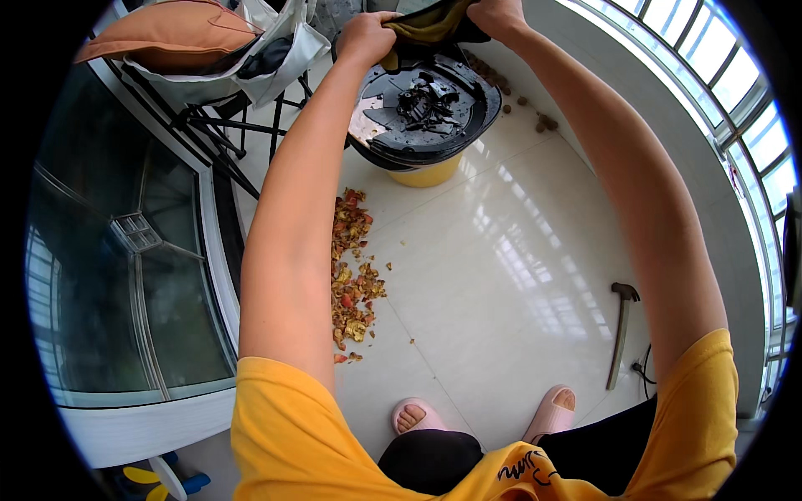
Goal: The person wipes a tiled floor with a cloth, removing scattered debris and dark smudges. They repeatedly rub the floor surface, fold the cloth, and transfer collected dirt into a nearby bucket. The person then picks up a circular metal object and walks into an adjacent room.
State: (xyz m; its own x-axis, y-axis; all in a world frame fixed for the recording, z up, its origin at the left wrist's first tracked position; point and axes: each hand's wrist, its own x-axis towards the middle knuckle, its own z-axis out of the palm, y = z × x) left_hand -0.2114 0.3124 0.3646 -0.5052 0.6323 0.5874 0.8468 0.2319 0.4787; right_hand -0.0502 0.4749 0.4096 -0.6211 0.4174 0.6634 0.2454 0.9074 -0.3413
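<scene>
My left hand (368,39) grips one side of a dark and olive-green cloth (426,26) at the top of the view. The cloth's other side is in my right hand (498,17), cut off by the picture's edge. Both arms are stretched forward, with the cloth spread between them. Just below it is a round black lid or tray (463,128), wet-looking, with dark broken pieces (428,103) heaped at its middle. It rests on a yellow tub or bucket (429,172) on the floor.
Dried peel-like pieces (354,285) lie scattered on the tiles. A claw hammer (620,332) lies at right, near a black cable (642,371). Small round brown things (544,123) lie by the wall. At left, a folding frame (241,128) bears white bags and an orange cushion (172,34), beside a glass door (125,250).
</scene>
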